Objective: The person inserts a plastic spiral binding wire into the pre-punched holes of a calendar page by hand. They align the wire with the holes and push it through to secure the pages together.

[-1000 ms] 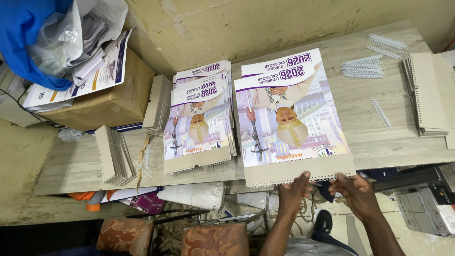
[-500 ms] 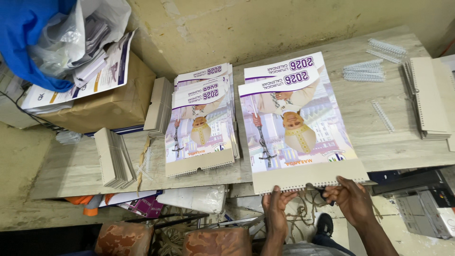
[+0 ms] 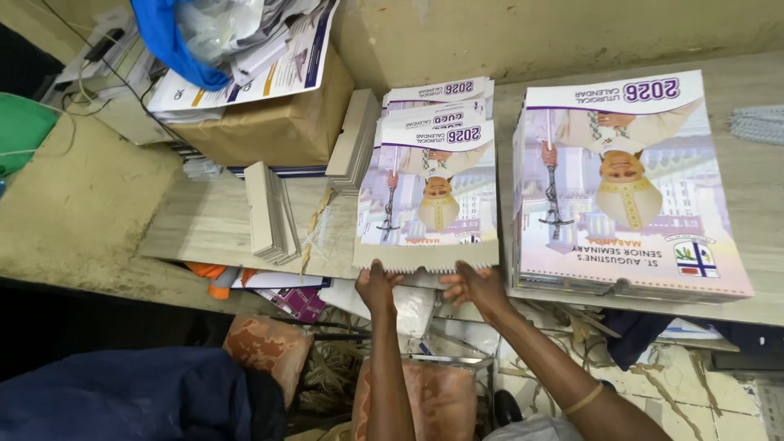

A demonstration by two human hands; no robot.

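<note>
I have both hands on the near edge of the calendar that tops the left stack. My left hand grips its punched bottom edge at about 7 o'clock of the sheet, fingers curled over the lip. My right hand holds the same edge at about 5 o'clock, fingers pinched narrow on the card. The calendar lies flat, printed side up, its bottom edge hanging just past the front of the desk.

At 3 o'clock of it, just beside, sits a thicker stack of the same calendars. At 9 o'clock a bundle of grey boards stands on edge, and another bundle leans at 11 o'clock against a brown box. Loose papers and a blue bag lie on top of the box. Wire combs lie at the desk's far right.
</note>
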